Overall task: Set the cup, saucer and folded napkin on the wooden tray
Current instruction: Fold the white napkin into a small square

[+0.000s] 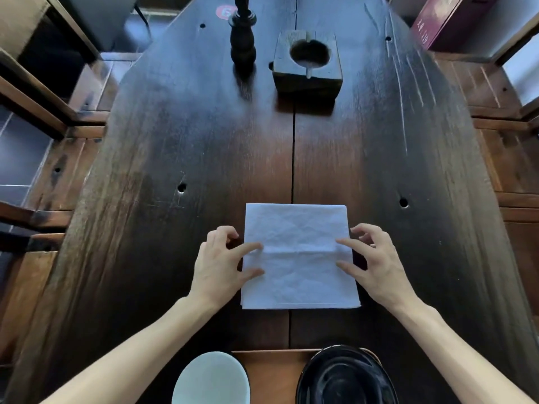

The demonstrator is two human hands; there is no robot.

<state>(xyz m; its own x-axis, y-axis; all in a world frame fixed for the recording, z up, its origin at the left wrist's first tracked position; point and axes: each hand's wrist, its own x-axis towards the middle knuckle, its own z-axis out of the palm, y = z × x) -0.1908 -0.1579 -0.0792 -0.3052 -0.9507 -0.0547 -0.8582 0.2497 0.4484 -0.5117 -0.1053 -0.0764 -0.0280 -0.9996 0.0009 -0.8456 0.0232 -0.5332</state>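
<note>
One napkin (297, 255), one cup (211, 379), one saucer (345, 377) and one wooden tray (271, 374) are what I count from my feed, plus two hands. The white napkin lies flat on the dark wooden table (175, 158), folded, with a crease line running across its middle. The tray sits at the near edge of the table, closer to me than the napkin and apart from it. The pale cup stands at the tray's left end and the black saucer at its right end; how much of each rests on the tray I cannot tell, as the view cuts them off.

My left hand (218, 263) rests on the napkin's left edge, thumb and forefinger spread apart and lying on the cloth, the other fingers curled off it. My right hand (376, 263) mirrors it on the right edge, thumb and forefinger likewise spread and touching the cloth. Neither hand clasps anything; both are loose and pressing only.

Farther off stand one dark turned post (242, 45) and one square wooden block with a round hollow (307, 62).
</note>
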